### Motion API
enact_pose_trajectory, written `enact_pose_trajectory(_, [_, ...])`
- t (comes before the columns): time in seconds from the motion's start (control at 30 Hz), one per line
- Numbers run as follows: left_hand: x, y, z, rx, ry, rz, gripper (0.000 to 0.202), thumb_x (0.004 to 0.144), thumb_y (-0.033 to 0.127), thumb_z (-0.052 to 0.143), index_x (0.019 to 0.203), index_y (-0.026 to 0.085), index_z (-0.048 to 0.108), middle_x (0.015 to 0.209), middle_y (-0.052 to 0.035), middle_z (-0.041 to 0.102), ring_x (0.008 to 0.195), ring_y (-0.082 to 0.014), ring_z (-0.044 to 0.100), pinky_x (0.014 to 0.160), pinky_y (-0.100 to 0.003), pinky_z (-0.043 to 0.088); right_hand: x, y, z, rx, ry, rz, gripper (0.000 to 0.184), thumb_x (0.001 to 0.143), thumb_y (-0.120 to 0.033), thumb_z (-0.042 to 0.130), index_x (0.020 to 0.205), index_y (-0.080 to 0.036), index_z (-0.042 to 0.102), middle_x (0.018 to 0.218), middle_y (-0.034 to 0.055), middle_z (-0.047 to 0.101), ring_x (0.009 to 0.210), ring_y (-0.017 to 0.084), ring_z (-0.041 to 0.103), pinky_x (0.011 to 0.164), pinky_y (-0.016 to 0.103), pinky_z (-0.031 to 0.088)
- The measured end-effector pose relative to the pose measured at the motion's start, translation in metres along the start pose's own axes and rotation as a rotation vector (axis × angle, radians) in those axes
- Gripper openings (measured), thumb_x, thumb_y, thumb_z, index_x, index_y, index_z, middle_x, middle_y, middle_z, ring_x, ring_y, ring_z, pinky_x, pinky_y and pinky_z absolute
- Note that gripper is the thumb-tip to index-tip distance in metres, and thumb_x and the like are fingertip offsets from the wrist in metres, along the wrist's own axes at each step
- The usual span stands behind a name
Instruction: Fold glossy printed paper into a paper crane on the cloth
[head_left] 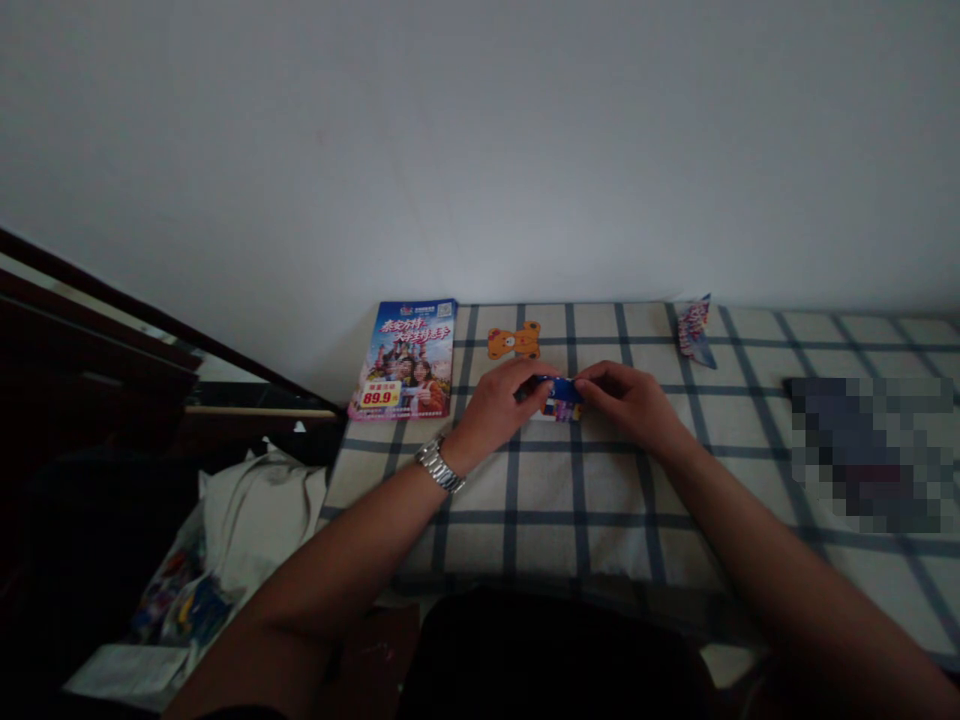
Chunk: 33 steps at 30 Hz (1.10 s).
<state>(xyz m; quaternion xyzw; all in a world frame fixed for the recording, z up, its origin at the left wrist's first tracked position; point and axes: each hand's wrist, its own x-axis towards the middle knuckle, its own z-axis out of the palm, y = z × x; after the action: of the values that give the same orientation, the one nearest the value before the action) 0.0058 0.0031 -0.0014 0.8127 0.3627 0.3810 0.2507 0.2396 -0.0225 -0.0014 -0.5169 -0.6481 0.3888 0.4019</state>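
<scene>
Between the two hands, over the checked cloth (480, 520), a folded paper (561, 408) spans sideways, its long axis running left to right. The left hand (499, 400) pinches its left end, the right hand (626, 398) its upper right corner, fingertips closed; neither is nearer. Just beyond lies a bear cutout (514, 341); farther left, printed flyers (409, 360).

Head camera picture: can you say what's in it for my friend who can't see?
A person's left hand and right hand hold a small printed paper over a checked cloth. Just beyond is an orange bear shape; a colourful leaflet lies to the left, and a bent printed piece is to the right.
</scene>
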Motion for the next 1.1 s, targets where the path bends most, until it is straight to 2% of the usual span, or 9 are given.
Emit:
enact_pose_trajectory(0.1, [0.0002,-0.0001,0.0001,-0.007,0.025,-0.012,0.015,0.101,0.025,0.066,0.115,0.023,0.071,0.112,-0.0035,0.076,0.104,-0.0182,0.073,0.095,-0.035,0.059,-0.0003,-0.0012,-0.0005,-0.013,0.018,0.010,0.031,0.093,-0.054,0.072,0.095,-0.023,0.076,0.080,0.0030,0.078,0.069,0.020,0.071,0.064,0.033,0.058])
enact_pose_trajectory(0.2, [0.0006,-0.0017,0.0015,-0.066,0.052,-0.062,0.023,0.101,0.030,0.067,0.123,0.023,0.068,0.114,-0.0048,0.077,0.099,-0.0176,0.075,0.091,-0.033,0.062,0.0010,-0.0006,-0.0015,0.053,0.035,0.054,0.034,0.091,-0.056,0.074,0.094,-0.022,0.075,0.072,0.0024,0.076,0.062,0.020,0.070,0.059,0.032,0.058])
enact_pose_trajectory(0.3, [0.0008,-0.0044,0.0034,-0.135,0.076,-0.111,0.027,0.102,0.032,0.067,0.126,0.022,0.066,0.109,-0.0054,0.078,0.095,-0.0171,0.076,0.085,-0.030,0.063,0.0028,0.0010,-0.0029,0.125,0.078,0.083,0.036,0.090,-0.057,0.075,0.094,-0.021,0.074,0.071,0.0029,0.076,0.064,0.020,0.072,0.064,0.033,0.061])
enact_pose_trajectory(0.47, [0.0010,-0.0072,0.0042,-0.133,0.075,-0.131,0.018,0.103,0.036,0.066,0.109,0.021,0.071,0.100,-0.0033,0.079,0.086,-0.0155,0.076,0.078,-0.028,0.063,0.0038,0.0023,-0.0026,0.213,0.113,0.102,0.038,0.088,-0.060,0.077,0.093,-0.022,0.072,0.073,0.0031,0.076,0.063,0.021,0.074,0.064,0.035,0.064])
enact_pose_trajectory(0.83, [0.0025,-0.0090,0.0014,-0.082,0.149,-0.146,0.021,0.103,0.041,0.065,0.105,0.022,0.073,0.097,-0.0015,0.078,0.084,-0.0155,0.074,0.076,-0.028,0.061,0.0033,0.0020,0.0002,0.272,0.028,0.135,0.039,0.083,-0.060,0.081,0.095,-0.023,0.074,0.085,0.0052,0.081,0.073,0.023,0.078,0.072,0.039,0.069])
enact_pose_trajectory(1.1, [0.0023,-0.0097,0.0014,-0.080,0.149,-0.136,0.019,0.104,0.040,0.064,0.106,0.022,0.071,0.097,-0.0014,0.077,0.083,-0.0149,0.074,0.077,-0.028,0.060,0.0034,-0.0003,-0.0008,0.252,0.055,0.181,0.041,0.082,-0.060,0.082,0.095,-0.021,0.075,0.082,0.0060,0.081,0.070,0.023,0.077,0.072,0.039,0.069])
